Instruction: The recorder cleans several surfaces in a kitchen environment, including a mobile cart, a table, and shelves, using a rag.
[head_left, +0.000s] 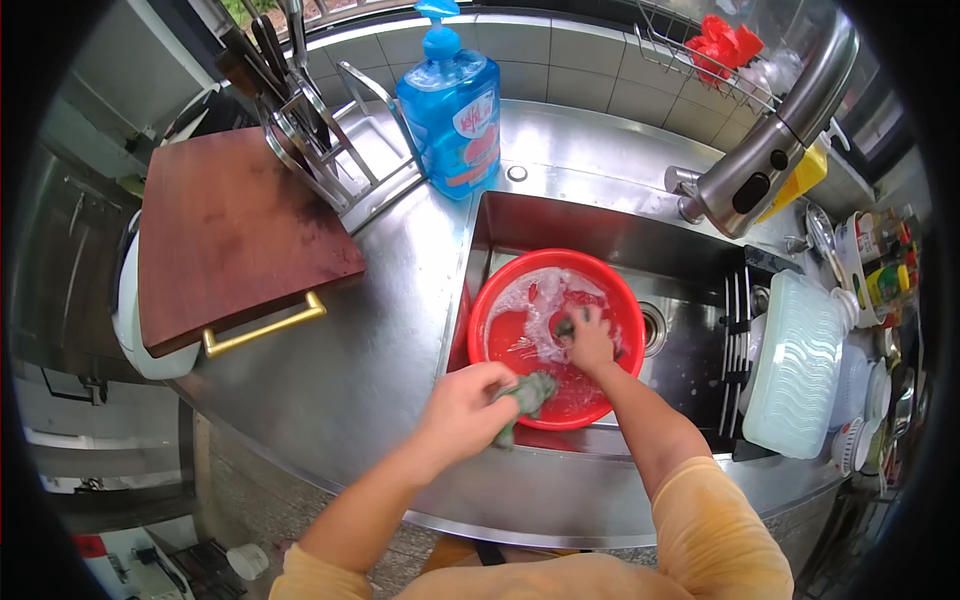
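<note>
A red plastic basin (477, 311) of sudsy water sits in the steel sink (686, 386). Over its near left rim, my left hand (469, 409) pinches a crumpled green cloth (534, 391) between thumb and fingers. Part of that cloth hangs below the hand, outside the rim. My right hand (592, 341) reaches down into the basin, fingers curled over a dark greenish wet item (564, 326). Motion blur and foam hide what exactly this item is, and whether it joins the green cloth.
A blue pump bottle of dish soap (450, 112) stands behind the sink, beside a knife rack (375, 180). At left lies a wooden cutting board (240, 232) with a brass handle. The faucet (757, 172) leans over the far right. A pale plastic container (795, 367) stands right of the sink.
</note>
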